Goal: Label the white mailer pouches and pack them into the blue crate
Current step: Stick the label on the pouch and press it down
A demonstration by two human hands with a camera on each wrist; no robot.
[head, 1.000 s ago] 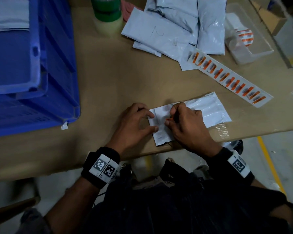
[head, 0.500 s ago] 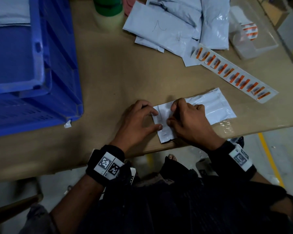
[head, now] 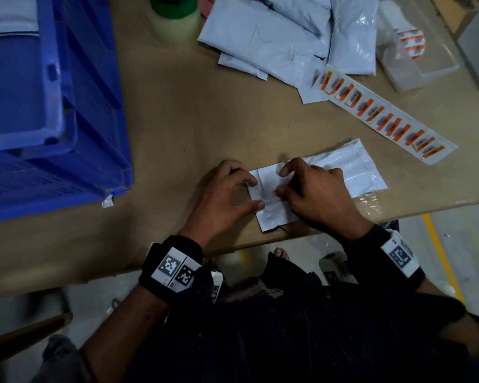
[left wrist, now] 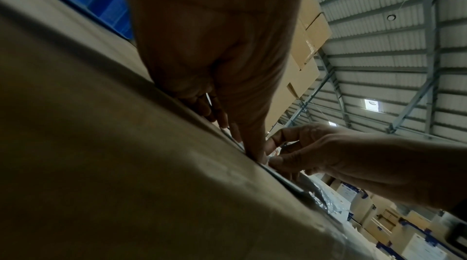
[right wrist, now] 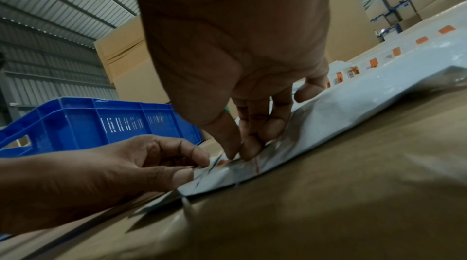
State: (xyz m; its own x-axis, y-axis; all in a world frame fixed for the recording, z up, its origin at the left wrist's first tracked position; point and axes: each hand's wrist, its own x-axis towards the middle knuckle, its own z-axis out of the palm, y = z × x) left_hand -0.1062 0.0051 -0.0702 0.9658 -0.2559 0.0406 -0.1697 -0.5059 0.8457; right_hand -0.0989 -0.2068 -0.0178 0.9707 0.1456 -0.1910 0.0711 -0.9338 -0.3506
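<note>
Left hand [head: 227,194]: we find thumb and forefinger pinning the pouch [head: 351,172] edge.
Right hand [head: 313,194]: fingertips pinching the orange label [head: 275,192].
Risk: we judge a crooked, creased label if the pouch slides.

Two stacked blue plastic crates [head: 67,134] are sitting at the tabletop's left edge; one long orange-and-white label strip [head: 382,114] is lying near its right edge.
</note>
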